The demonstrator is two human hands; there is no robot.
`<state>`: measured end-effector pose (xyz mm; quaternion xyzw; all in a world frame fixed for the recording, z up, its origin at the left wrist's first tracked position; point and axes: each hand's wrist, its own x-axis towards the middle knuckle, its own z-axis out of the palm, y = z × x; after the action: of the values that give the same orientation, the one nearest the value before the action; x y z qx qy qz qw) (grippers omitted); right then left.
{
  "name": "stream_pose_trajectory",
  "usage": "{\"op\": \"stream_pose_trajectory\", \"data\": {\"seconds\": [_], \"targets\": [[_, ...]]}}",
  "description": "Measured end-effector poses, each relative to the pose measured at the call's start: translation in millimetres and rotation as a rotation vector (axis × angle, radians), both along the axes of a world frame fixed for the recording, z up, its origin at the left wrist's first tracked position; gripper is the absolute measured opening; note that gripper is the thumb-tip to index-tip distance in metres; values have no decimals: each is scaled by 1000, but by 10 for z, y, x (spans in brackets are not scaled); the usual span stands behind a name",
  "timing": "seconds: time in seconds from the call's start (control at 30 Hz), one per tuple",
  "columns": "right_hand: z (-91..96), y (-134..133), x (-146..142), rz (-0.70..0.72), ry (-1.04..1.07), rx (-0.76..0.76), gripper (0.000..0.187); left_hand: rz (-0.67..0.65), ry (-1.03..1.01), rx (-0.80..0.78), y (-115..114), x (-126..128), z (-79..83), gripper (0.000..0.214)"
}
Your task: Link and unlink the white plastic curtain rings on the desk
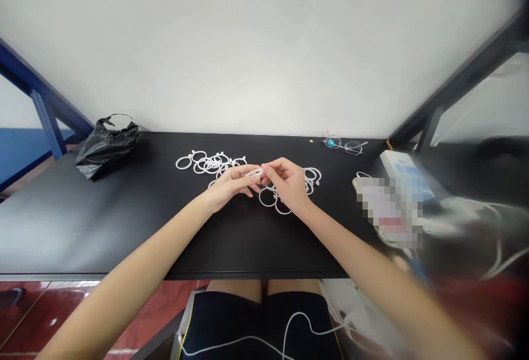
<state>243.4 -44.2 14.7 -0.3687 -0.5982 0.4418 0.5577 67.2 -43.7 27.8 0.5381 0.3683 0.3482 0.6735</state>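
Note:
A white plastic ring [253, 172] is held up over the middle of the black table, pinched between both hands. My left hand [231, 185] grips its left side between thumb and fingers. On the other side, my right hand [286, 181] pinches the ring's right end with thumb and forefinger. Behind my left hand lies a loose pile of white rings [211, 165], several with small knobs on them. Another group of white rings [268, 197] spreads under and around my right hand, which partly hides it.
A black plastic bag [109, 148] stands at the table's back left. Eyeglasses [343, 144] lie at the back right. Further right are a white-and-blue box [407, 172], a blurred-out phone-like object [388, 211] with a cable, and clear plastic. A white cord [243, 339] crosses my lap.

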Motion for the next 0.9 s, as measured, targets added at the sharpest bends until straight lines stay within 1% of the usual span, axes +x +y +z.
{"op": "stream_pose_trajectory", "data": {"seconds": [0.27, 0.4, 0.47, 0.53, 0.6, 0.7, 0.77, 0.8, 0.83, 0.9], "targets": [[8, 4, 0, -1, 6, -16, 31, 0, 26, 22, -20, 15, 41, 43], [2, -7, -5, 2, -6, -13, 31, -3, 43, 31, -13, 22, 26, 45], [-11, -7, -8, -1, -20, -10, 30, 11, 72, 68, -6, 31, 1, 45], [-27, 2, -2, -9, -65, 8, 27, 60, 127, 150, 8, 35, -35, 45], [-40, 23, 22, -30, -168, 73, 20, 159, 199, 275, 32, 18, -71, 45], [-44, 68, 82, -95, -448, 259, 10, 385, 389, 527, 92, -68, -115, 43], [-46, 96, 120, -107, -666, 312, 10, 520, 617, 730, 141, -151, -145, 38], [-51, 106, 133, -100, -758, 306, 9, 558, 738, 815, 165, -192, -164, 36], [-59, 115, 140, -89, -829, 288, 9, 570, 842, 868, 187, -228, -188, 34], [-84, 123, 139, -62, -902, 250, 9, 546, 978, 883, 220, -279, -247, 33]]}}
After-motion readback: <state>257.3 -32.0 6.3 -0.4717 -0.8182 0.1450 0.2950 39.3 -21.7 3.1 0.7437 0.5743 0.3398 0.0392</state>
